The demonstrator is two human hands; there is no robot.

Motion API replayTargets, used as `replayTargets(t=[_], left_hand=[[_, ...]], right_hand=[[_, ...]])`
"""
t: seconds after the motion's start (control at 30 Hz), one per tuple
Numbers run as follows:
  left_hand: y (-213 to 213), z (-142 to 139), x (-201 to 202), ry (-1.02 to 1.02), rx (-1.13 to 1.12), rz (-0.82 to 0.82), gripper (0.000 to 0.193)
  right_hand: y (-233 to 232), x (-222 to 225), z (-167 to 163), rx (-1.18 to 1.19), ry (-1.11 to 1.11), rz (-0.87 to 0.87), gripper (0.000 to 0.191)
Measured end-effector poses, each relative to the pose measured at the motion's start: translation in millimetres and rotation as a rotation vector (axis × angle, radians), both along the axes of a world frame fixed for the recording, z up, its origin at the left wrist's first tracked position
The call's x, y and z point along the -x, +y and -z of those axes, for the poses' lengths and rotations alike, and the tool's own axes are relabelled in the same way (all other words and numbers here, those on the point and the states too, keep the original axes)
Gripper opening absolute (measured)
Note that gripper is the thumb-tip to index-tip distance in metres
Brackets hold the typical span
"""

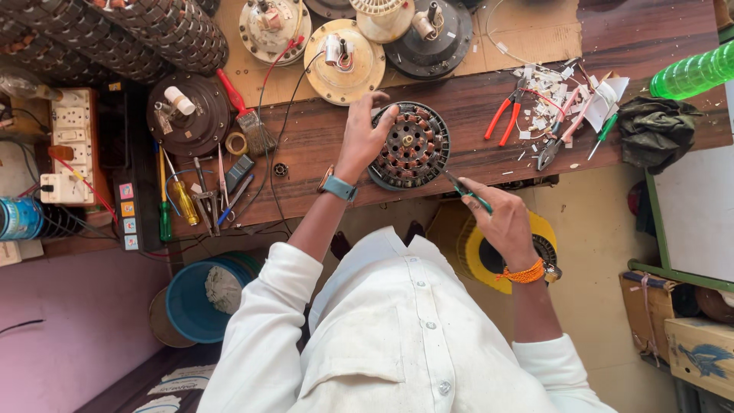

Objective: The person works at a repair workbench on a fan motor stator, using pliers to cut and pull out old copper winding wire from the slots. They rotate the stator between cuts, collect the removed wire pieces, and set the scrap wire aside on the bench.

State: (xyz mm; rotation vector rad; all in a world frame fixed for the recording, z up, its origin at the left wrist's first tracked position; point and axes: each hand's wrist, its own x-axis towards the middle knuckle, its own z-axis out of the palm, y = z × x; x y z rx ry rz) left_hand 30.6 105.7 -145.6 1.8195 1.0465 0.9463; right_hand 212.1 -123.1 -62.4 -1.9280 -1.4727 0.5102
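A round fan stator (414,145) with copper windings lies near the front edge of a brown wooden bench (321,138). My left hand (363,138) grips the stator's left rim, fingers spread over the top; a blue watch sits on that wrist. My right hand (501,222) holds a small green-handled tool (465,189), its tip pointing at the stator's lower right edge. An orange thread band circles the right wrist.
Several fan motor parts (344,57) stand at the back on cardboard. A paintbrush (246,115), screwdrivers (174,203) and small tools lie at left, beside a switch board (70,145). Red pliers (505,115), paper scraps, a dark cloth (654,130) and a green bottle (692,73) at right.
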Motion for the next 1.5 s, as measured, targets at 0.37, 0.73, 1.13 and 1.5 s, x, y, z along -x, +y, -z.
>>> replayTargets(t=[0.37, 0.73, 1.13, 1.5], left_hand=[[-10.0, -4.4, -18.4, 0.134, 0.134, -0.120, 0.036], [-9.0, -12.5, -13.6, 0.025, 0.025, -0.019, 0.034], [-7.0, -31.7, -10.2, 0.196, 0.133, 0.123, 0.044], [-7.2, -28.9, -14.2, 0.158, 0.217, 0.101, 0.046]], right_hand=[[-0.3, -14.9, 0.4, 0.029, 0.149, 0.029, 0.034], [16.2, -13.5, -33.6, 0.212, -0.074, -0.022, 0.031], [4.0, 7.1, 66.4, -0.254, 0.143, -0.017, 0.038], [24.8, -42.2, 79.4, 0.444, 0.898, -0.391, 0.073]])
